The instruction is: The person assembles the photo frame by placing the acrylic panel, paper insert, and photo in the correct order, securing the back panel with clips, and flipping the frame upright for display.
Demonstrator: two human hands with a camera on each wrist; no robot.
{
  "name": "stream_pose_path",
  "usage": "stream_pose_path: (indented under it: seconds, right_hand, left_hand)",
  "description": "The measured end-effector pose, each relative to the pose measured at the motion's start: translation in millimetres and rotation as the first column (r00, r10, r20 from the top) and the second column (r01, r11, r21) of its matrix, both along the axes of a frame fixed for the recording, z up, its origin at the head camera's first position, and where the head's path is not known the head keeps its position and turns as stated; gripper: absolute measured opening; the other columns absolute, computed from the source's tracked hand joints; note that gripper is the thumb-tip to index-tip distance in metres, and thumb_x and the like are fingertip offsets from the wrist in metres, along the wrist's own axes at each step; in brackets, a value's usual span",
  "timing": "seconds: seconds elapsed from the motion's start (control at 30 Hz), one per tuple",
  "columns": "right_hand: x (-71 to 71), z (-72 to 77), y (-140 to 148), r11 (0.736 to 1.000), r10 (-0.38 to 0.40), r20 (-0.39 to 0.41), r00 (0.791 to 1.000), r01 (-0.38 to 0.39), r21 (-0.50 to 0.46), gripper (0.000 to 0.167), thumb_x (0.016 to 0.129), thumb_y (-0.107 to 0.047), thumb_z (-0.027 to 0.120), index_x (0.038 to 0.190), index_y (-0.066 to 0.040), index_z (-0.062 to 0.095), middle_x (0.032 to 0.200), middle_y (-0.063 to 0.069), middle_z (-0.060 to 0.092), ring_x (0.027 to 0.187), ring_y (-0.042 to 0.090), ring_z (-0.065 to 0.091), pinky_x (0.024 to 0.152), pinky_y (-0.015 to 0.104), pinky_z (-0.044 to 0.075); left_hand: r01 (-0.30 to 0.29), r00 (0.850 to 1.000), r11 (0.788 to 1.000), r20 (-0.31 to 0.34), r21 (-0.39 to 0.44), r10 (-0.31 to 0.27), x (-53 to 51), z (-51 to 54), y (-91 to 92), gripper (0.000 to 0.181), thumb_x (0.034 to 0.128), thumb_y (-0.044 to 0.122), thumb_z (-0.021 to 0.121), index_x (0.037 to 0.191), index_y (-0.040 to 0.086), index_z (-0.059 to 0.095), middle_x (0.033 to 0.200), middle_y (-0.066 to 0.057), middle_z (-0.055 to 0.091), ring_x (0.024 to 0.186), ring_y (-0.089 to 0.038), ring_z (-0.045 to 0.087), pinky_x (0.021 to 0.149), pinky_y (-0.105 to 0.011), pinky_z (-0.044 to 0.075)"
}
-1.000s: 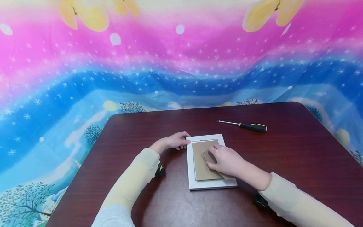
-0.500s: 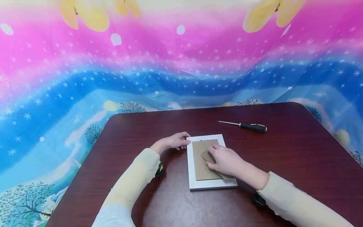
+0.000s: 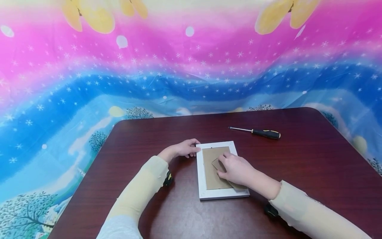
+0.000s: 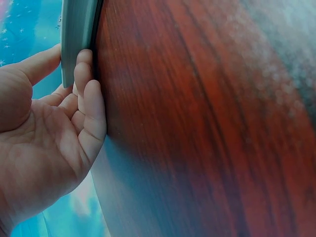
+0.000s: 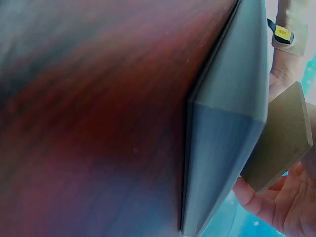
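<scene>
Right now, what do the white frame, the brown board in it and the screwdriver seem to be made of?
White frame: perhaps painted wood or plastic, fairly matte, with faint streaks along its sides.
Brown board: likely fibreboard or card, given its flat, dull tan face.
Screwdriver: silvery, shiny shaft, likely metal; black-and-yellow handle, probably plastic or rubber.

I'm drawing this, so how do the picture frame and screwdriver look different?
The picture frame is a wide white rectangle; the screwdriver is long and thin, with a black-and-yellow handle. The left hand holds the picture frame; no hand touches the screwdriver. Both lie on the table.
</scene>
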State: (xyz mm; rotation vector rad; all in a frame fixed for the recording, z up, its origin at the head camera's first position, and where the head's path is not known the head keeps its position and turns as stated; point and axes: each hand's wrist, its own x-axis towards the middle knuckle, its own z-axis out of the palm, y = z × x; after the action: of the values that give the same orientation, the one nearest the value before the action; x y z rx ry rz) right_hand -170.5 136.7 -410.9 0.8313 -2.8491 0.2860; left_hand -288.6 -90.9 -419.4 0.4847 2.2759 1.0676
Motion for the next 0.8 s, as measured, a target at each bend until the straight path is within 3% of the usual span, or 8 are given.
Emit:
stream_pose_path:
  seconds: [0.8]
  right_hand:
    - [1.6,1.6,-3.1,1.000,-0.008,0.004,1.000,0.008,0.021,0.031,0.079,-0.028,0.078,0.092,-0.005,0.062,0.080,0.003,0.051,0.070,0.019,0.055,0.057,0.036,0.049]
  left_hand:
    - [-0.005,1.000,1.000,-0.001,0.006,0.005,1.8,1.3,0.5,0.029,0.1003,0.020,0.056,0.125,0.004,0.051,0.082,-0.008,0.057,0.071,-0.017,0.051,0.060,-0.027,0.044]
